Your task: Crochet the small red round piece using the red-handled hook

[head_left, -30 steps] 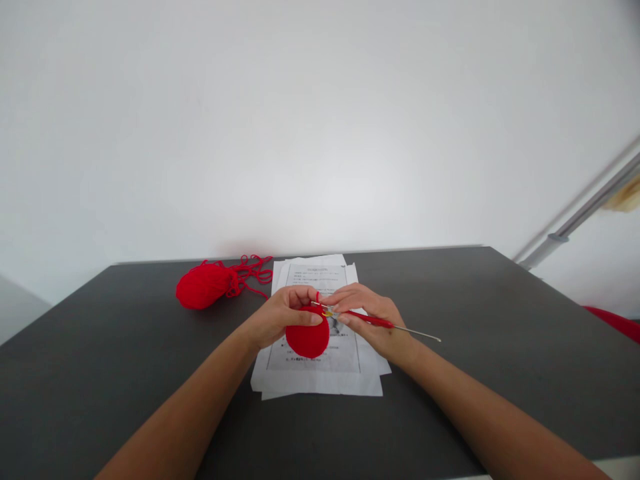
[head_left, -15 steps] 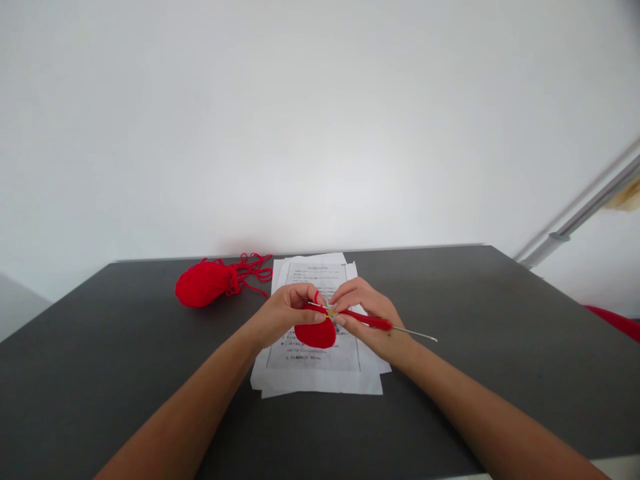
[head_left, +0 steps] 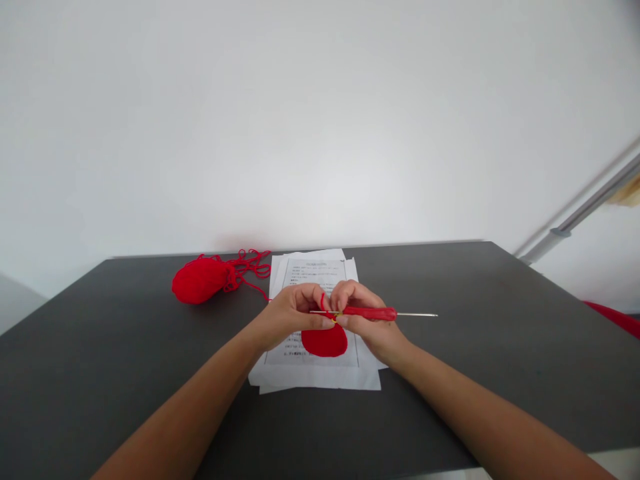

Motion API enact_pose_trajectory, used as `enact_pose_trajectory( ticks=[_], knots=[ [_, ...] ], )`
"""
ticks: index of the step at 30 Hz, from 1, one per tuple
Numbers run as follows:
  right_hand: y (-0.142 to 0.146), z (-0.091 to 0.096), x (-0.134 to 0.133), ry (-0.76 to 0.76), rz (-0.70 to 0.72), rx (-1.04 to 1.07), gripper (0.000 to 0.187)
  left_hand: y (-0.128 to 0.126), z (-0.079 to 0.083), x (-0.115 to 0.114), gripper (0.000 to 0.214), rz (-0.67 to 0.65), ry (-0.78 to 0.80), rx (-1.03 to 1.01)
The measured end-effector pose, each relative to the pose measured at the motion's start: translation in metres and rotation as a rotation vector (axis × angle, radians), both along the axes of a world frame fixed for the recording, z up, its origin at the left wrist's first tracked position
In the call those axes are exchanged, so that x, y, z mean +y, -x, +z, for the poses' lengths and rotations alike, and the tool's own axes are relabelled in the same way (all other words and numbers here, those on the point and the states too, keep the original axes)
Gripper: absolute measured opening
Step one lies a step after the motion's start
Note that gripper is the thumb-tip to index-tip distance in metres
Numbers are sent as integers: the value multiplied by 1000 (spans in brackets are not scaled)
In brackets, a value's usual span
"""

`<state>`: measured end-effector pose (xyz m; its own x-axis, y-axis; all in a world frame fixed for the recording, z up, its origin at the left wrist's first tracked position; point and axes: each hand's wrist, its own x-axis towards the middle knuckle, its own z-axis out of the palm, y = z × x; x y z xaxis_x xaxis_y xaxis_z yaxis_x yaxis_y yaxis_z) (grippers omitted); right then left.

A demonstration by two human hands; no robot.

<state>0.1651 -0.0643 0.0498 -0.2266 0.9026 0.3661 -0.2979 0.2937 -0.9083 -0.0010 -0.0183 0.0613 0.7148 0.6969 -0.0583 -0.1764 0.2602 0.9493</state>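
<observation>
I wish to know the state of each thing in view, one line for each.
Hook: held roughly level
Red piece: pinched near its upper edge
Left hand: closed on the red piece
Right hand: closed on the hook
Yarn: partly unwound, strands loose
Papers: flat, unevenly overlapping

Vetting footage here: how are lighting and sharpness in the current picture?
Head view: soft bright patch on the wall; head view: faint reddish tint low on it, beyond the yarn ball; head view: print on the papers too soft to read.
</observation>
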Motion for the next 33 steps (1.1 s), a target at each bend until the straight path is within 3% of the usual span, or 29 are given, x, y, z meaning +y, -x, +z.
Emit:
enact_pose_trajectory(
  ticks=[6, 33],
  knots=[
    [2, -2, 0, 104, -11, 62, 14, -3, 4, -3, 24, 17, 4, 32],
    [3, -2, 0, 135, 96, 198, 14, -2, 0, -2, 27, 37, 9, 84]
  ],
)
